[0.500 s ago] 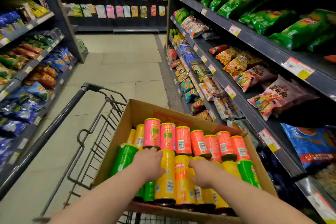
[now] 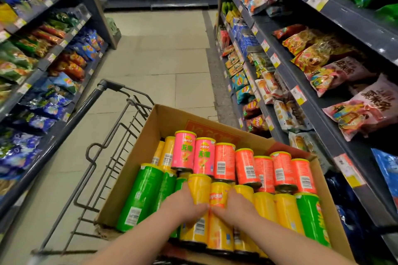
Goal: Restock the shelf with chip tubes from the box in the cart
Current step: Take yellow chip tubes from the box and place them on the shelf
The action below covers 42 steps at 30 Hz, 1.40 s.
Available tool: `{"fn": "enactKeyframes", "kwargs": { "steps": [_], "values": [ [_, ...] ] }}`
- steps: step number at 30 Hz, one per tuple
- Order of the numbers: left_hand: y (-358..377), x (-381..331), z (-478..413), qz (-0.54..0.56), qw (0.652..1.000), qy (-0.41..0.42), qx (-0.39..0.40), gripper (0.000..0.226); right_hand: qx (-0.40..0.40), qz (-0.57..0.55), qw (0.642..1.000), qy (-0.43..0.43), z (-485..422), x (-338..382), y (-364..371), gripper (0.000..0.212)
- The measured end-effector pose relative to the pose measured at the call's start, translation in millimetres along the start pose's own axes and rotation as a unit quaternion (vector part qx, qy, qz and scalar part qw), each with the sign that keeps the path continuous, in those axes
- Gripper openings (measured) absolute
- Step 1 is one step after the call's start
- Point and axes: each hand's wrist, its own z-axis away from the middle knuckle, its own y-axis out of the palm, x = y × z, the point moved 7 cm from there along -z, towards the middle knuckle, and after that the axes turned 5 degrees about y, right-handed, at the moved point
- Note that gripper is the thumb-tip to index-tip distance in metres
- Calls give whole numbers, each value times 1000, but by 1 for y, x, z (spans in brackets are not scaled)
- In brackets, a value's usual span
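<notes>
A: While the chip tubes (image 2: 245, 165) lie in the box (image 2: 137, 157) on the cart (image 2: 94, 97), what do the grips hold?
B: Left grip (image 2: 185, 206) curls round a yellow tube (image 2: 199, 187), right grip (image 2: 235, 206) round the logo-faced tube (image 2: 219, 192) beside it, fingertips touching. Green tubes (image 2: 142, 193) lie left of them; the shelf (image 2: 286, 77) stands right.

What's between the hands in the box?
Head view: side by side, the plain-faced yellow tube and the logo-faced yellow tube lie between left hand and right hand, which nearly meet over them.

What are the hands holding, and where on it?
Two neighbouring yellow chip tubes in the box: left hand and right hand each wrap one around its middle.
</notes>
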Motion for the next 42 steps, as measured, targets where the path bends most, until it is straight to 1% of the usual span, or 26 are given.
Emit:
{"fn": "enactKeyframes", "kwargs": {
  "steps": [4,10,15,18,20,23,25,27,30,33,40,41,42],
  "values": [
    [5,6,-6,65,997,-32,7,90,24,-47,998,37,-6,0,6,81],
    [10,16,-9,144,988,-49,-9,95,5,-98,994,47,-7,1,6,82],
    [13,21,-9,204,976,-70,-10,98,-4,-117,991,72,-9,0,4,99],
    [14,25,-5,243,966,-84,-20,93,-6,-111,991,77,-8,4,4,92],
    [13,28,-3,269,959,-88,-28,90,-11,-150,985,81,-5,6,6,89],
    [12,34,1,291,952,-88,-29,84,-11,-250,965,72,2,8,13,81],
    [10,38,2,314,945,-82,-32,79,-16,-293,954,59,7,9,13,81],
    [6,40,5,361,929,-67,-39,71,-22,-332,942,40,14,10,8,82],
    [-5,32,12,422,905,-24,-48,55,-30,-383,923,13,26,12,-5,78],
    [-17,19,20,449,892,22,-43,49,-54,-424,904,-3,42,10,-24,71],
    [-36,-19,50,483,870,99,-4,55,-128,-480,868,-8,98,-11,-65,72],
    [-40,-27,57,483,868,114,-5,60,-136,-490,861,-5,104,-15,-67,72],
    [-43,-34,62,481,868,127,-2,73,-144,-499,854,-2,111,-19,-70,73]
  ]
}}
